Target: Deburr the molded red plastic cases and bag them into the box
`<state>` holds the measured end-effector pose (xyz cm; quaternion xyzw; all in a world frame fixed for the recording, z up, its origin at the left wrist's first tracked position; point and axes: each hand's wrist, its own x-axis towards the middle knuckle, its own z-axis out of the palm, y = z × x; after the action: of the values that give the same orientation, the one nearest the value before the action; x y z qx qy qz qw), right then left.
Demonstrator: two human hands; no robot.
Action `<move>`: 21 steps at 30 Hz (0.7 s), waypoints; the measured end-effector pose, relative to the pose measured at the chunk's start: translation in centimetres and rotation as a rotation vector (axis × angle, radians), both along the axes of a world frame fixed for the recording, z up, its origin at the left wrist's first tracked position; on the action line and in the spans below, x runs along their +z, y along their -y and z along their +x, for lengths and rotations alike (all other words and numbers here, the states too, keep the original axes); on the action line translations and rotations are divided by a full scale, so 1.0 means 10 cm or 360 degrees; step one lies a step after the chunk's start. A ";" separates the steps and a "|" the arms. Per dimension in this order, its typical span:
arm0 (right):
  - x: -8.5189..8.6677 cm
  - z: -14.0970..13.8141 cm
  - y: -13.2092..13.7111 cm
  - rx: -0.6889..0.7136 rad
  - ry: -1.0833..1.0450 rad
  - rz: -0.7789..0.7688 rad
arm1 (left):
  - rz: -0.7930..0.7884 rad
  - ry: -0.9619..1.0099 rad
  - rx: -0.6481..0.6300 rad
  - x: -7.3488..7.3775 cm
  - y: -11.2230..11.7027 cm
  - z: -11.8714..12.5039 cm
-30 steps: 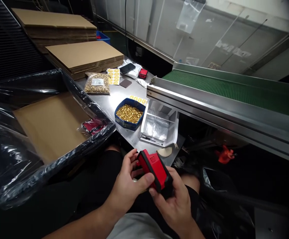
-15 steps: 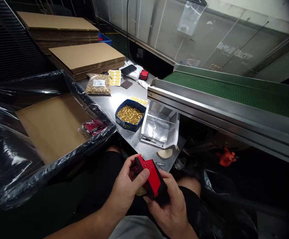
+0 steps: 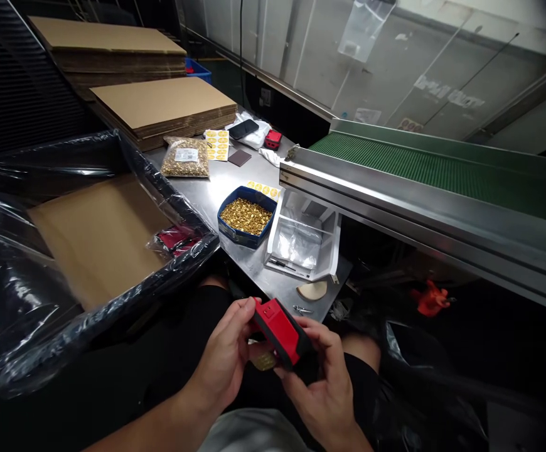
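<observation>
A boxy red and black plastic device (image 3: 277, 326) is held low in front of me, over my lap. My left hand (image 3: 226, 351) is closed on its upper left end, thumb and fingers pinching the edge. My right hand (image 3: 322, 376) grips the lower right end, with fingers along the far side and the thumb underneath. Beneath the device, between my hands, a yellowish-gold piece (image 3: 264, 360) shows; what it is I cannot make out. Just beyond my hands, a small metal tool (image 3: 302, 309) and a pale fan-shaped piece (image 3: 312, 290) lie on the metal table (image 3: 249, 267).
On the table stand a blue bin (image 3: 242, 238) of small gold pieces and a white tray (image 3: 334, 251) holding clear bags. A bag of gold pieces (image 3: 185, 164) lies behind. Left is a plastic-lined box (image 3: 174, 188); cardboard stacks (image 3: 164, 103) stand behind. A green conveyor (image 3: 395, 163) runs right.
The device has turned slightly in my hands and shifted a little left. My left thumb has moved off its red face to the upper edge. More of the yellowish-gold piece shows.
</observation>
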<state>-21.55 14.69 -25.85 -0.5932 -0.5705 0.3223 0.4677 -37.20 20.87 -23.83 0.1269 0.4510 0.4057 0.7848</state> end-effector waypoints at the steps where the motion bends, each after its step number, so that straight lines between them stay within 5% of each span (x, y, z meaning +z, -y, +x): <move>1: -0.01 0.00 -0.01 -0.0037 -0.0044 -0.0003 | -0.0018 0.0030 -0.0012 -0.02 0.00 0.00; 4: -0.01 0.04 -0.03 -0.0054 -0.0093 0.0039 | 0.0136 -0.0249 -0.0060 -0.08 0.00 -0.02; 7: 0.00 0.08 -0.06 -0.0014 -0.0058 0.0068 | 0.0638 -0.0826 0.0122 -0.10 -0.02 -0.05; 10: 0.02 0.11 -0.07 0.0012 0.0023 0.0091 | 0.1060 -0.1012 0.0220 -0.07 -0.03 -0.09; 16: 0.05 0.14 -0.07 0.0144 0.0126 0.0070 | 0.1517 -0.1028 -0.0369 -0.03 -0.05 -0.19; 21: 0.05 0.19 -0.05 0.0245 0.0148 -0.0051 | 0.1535 -0.1099 -0.0901 -0.01 -0.06 -0.26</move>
<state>-19.66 15.14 -25.33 -0.5692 -0.6303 0.3385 0.4051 -39.79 21.47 -23.94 0.7011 0.3937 0.2762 0.5265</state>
